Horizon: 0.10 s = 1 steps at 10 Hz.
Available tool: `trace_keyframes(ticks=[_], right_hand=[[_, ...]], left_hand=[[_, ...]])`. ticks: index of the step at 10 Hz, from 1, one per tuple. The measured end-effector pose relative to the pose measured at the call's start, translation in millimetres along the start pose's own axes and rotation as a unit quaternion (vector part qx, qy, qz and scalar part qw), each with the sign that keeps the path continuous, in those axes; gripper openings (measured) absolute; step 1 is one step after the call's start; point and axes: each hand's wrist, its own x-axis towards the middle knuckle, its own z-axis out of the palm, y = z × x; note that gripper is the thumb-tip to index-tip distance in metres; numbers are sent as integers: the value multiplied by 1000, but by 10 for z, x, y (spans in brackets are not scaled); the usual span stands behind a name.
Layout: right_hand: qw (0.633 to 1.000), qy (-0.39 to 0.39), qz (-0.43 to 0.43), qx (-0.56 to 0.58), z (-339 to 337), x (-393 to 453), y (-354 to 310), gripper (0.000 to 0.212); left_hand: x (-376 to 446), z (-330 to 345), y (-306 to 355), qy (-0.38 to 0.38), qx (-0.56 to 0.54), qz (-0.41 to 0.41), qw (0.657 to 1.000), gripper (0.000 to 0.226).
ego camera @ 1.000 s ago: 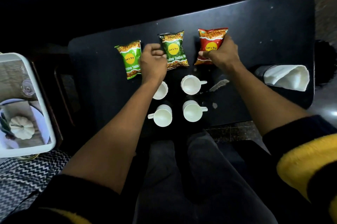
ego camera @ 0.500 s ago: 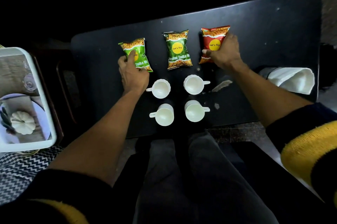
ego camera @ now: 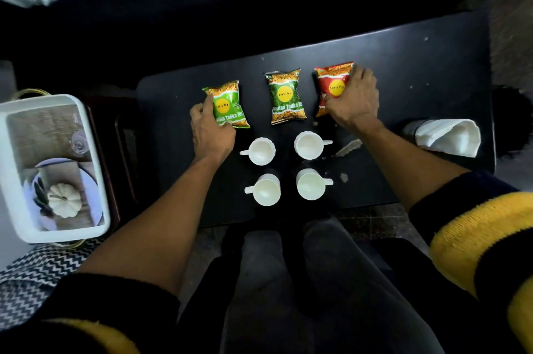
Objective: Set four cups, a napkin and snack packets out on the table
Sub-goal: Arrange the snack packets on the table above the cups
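At worktop (ego camera: 432, 71) eleven o'clock, left hand (ego camera: 212, 134) shifted from middle packet (ego camera: 285, 97) to pinch light-green packet (ego camera: 227, 105); right hand (ego camera: 353, 102) still clasps red packet (ego camera: 331, 85); row nearly squared.

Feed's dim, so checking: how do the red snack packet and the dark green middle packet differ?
The red snack packet is red with the right hand on it; the dark green middle packet is green and untouched. Red sits farther right. Both lie flat on the black table and carry yellow round logos.

One head-worn, wide-angle view looks steeply down from above a seated person (their lap fills the near edge) onto a dark table (ego camera: 418, 71), close enough that both forearms reach in.
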Motion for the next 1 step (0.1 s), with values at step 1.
trace_keyframes(ticks=[1], right_hand=[[999, 4, -52, 0, -211, -115, -119, 77]], left_hand=[[-116, -256, 158, 17, 24, 21, 999, 75]])
